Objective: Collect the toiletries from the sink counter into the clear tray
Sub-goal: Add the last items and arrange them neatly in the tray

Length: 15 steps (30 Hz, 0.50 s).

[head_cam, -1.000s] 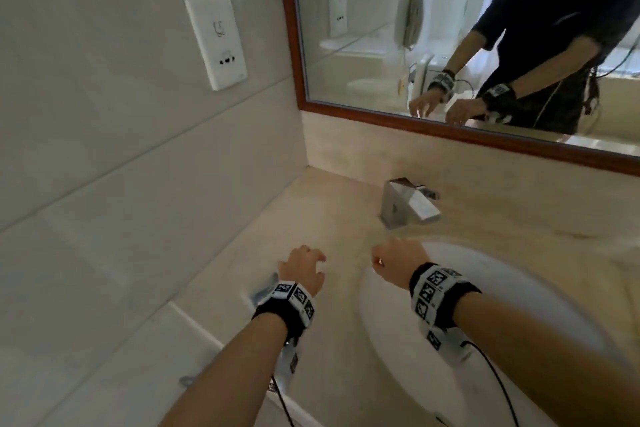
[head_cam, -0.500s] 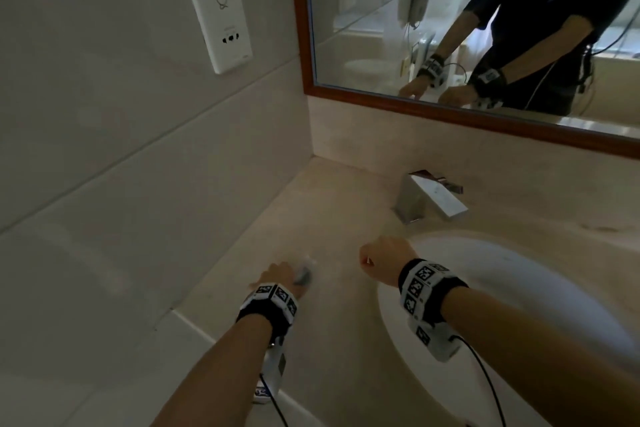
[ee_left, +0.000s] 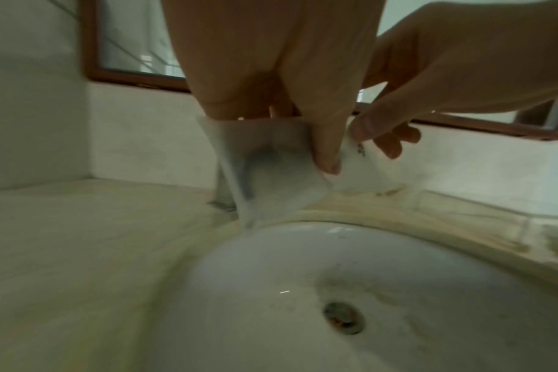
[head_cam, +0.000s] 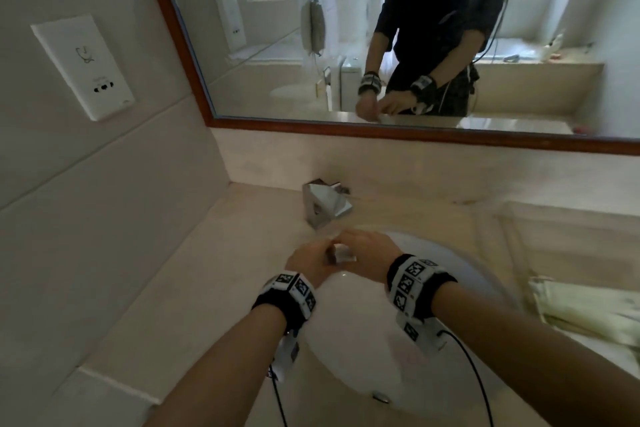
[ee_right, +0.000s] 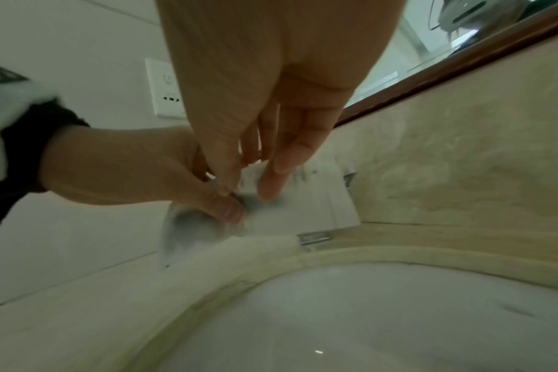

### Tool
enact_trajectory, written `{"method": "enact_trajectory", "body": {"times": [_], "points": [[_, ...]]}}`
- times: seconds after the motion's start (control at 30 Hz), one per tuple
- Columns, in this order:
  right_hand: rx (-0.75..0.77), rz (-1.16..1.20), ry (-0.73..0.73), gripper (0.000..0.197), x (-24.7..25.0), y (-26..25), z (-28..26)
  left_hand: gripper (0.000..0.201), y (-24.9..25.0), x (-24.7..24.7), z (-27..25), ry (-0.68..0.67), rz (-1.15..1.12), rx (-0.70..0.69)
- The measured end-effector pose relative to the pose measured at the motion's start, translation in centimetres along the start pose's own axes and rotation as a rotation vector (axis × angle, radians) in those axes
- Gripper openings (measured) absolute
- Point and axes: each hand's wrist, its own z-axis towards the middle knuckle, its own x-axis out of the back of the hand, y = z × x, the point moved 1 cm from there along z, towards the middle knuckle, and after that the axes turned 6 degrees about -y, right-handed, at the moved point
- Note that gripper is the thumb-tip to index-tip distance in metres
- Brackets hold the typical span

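Head view: both hands are met over the back rim of the white sink [head_cam: 450, 274], just in front of the chrome tap [head_cam: 325, 204]. A small translucent sachet [ee_left: 271, 171] is pinched by the left hand [head_cam: 311, 262] — thumb pressed on its face. A white sachet [ee_left: 363, 171] is pinched by the right hand [head_cam: 367, 253]. A clear tray [head_cam: 568, 239] is seen on the counter to the right — well apart.

Beyond the fingers a steel tap [head_cam: 325, 206] stands on the beige counter [head_cam: 221, 253] under a wood-framed mirror [head_cam: 346, 45], a white basin [head_cam: 381, 340] below them, a socket [head_cam: 85, 66] on the tiled wall [head_cam: 86, 201] to their left.
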Motion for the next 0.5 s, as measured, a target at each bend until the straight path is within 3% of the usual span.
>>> {"method": "enact_trajectory", "body": {"times": [0.2,0.33,0.5], "points": [[-0.202,-0.016,-0.028,0.028,2.0,9.5,-9.0,0.022,12.3,-5.8,1.7,-0.017,0.026,-0.173],[-0.362,-0.034,0.02,0.025,2.3,15.8,-15.3,0.028,19.6,-10.4,2.5,-0.047,0.1,-0.304],[-0.582,-0.004,0.072,0.031,2.4,22.1,-22.4,0.038,26.5,-14.8,3.3,0.013,0.18,-0.465]]}}
